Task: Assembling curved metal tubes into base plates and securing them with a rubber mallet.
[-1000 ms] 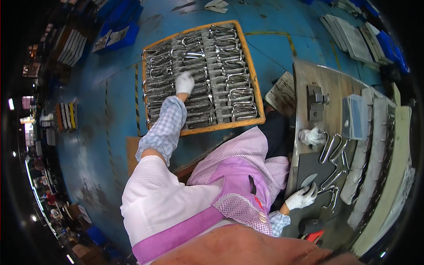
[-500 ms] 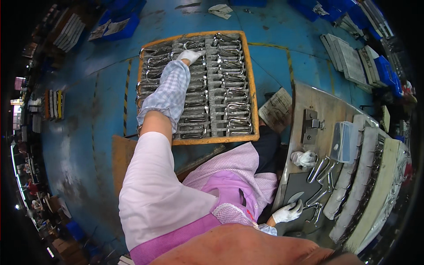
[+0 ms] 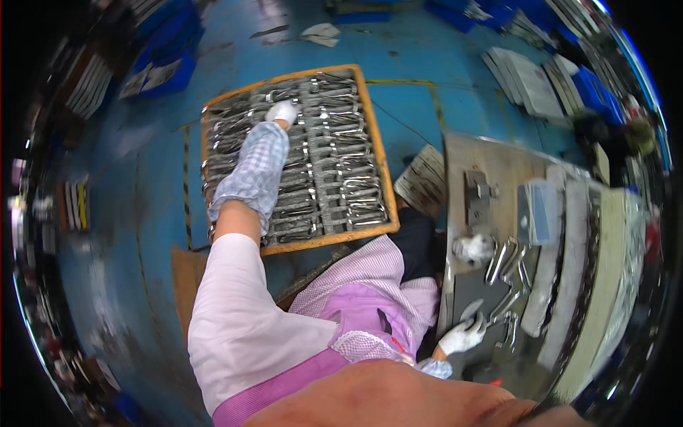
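Well, metal pieces [image 3: 364, 186] in tray [image 3: 378, 153]

Two hands [image 3: 283, 112] [image 3: 459, 339], one orange-rimmed tray [image 3: 327, 239], seemingly one loose glove [image 3: 473, 249] (blurred)

Has a scuffed blue floor [image 3: 160, 213] at left, a yellow line [image 3: 398, 82] at upper centre. Holds a blue bin [image 3: 183, 75] at upper left, a workbench [image 3: 505, 158] at right.
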